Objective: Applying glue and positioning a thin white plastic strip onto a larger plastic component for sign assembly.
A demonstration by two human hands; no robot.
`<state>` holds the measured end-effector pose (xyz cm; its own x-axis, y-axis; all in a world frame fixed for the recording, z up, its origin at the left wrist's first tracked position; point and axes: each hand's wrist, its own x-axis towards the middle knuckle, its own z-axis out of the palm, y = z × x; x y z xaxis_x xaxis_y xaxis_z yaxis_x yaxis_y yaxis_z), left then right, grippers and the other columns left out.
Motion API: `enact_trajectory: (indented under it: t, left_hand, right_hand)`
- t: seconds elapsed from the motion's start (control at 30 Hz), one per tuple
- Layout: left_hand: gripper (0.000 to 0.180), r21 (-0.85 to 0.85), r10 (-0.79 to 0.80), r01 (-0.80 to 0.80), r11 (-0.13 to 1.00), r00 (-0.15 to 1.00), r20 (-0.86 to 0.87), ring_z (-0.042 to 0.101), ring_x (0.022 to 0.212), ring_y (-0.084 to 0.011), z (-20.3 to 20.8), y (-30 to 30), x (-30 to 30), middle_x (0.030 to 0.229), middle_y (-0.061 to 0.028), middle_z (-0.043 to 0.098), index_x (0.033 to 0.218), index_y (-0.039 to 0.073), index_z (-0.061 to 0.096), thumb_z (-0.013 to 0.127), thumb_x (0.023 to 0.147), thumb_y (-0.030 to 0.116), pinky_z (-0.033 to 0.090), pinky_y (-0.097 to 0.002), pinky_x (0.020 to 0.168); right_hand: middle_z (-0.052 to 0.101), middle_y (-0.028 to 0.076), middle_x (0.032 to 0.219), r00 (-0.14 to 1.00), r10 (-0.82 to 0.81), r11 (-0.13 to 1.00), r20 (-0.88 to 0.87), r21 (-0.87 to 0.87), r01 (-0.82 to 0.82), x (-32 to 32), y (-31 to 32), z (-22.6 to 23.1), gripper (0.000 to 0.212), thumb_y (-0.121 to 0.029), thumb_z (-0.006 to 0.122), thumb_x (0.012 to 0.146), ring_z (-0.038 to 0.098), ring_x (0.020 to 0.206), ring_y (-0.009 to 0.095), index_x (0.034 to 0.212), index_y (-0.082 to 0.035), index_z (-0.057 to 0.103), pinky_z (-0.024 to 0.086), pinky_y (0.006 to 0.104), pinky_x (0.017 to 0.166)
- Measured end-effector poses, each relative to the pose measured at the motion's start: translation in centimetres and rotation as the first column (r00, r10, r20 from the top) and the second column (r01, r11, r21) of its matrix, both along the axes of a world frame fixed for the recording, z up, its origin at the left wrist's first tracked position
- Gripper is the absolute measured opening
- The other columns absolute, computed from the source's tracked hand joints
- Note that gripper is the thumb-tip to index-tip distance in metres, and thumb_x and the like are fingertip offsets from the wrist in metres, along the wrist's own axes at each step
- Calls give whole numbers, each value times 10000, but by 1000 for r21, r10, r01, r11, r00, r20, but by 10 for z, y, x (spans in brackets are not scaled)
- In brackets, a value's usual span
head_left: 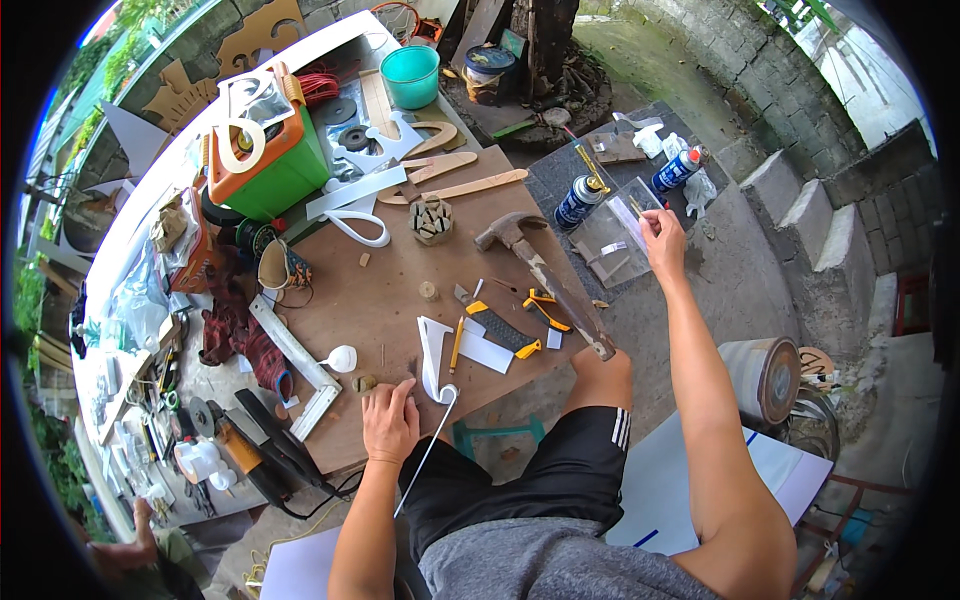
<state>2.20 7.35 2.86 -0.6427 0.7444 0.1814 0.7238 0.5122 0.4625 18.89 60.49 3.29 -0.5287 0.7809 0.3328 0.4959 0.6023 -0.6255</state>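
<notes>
My left hand (390,420) rests on the near edge of the brown board, fingers loosely bent and apart, with nothing seen in them. Beside its fingertips sits a small round tan piece (365,383). Just to its right, a white curled strip (428,460) hangs over the board's edge by a white cut letter-like piece (432,350). My right hand (662,240) reaches far right, its fingers pinched on a thin tan stick (636,206). It is over a clear sheet (625,235) on a low grey surface, between two blue spray cans (578,200) (677,170).
A hammer (545,275), yellow-black utility knife (500,330), yellow pencil (457,345) and metal square (295,365) lie on the board (350,260). A green-orange toolbox (265,165) and teal bucket (410,78) stand behind. An angle grinder (235,440) lies left. Concrete steps (800,215) rise right.
</notes>
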Motion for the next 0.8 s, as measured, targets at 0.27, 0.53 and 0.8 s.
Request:
enact_trajectory:
  t: [0.27,0.53,0.8]
  left_hand:
    - [343,-13,-4,4,1000,1000,-7,617,953,-340,1,1,0,1010,-131,620,1250,137,662,650,910,94,467,-461,866]
    - [361,3,-10,10,1000,1000,20,595,978,-347,3,1,1,1027,-141,609,1262,127,641,650,907,63,464,-465,891]
    - [352,-11,-4,4,1000,1000,24,593,974,-345,2,1,1,1021,-141,606,1256,124,641,651,909,67,461,-464,885]
  right_hand:
    - [659,100,911,1000,4,1000,-5,9,-3,1,3,-4,109,-37,731,910,656,743,190,1007,12,725,541,333,699]
    - [667,105,907,1000,5,1000,3,20,-6,0,-1,0,105,-46,734,913,665,736,199,1002,9,727,544,339,701]
    - [667,109,898,1000,-10,1000,17,29,9,-1,-1,0,96,-53,736,913,672,740,210,988,7,727,543,348,700]
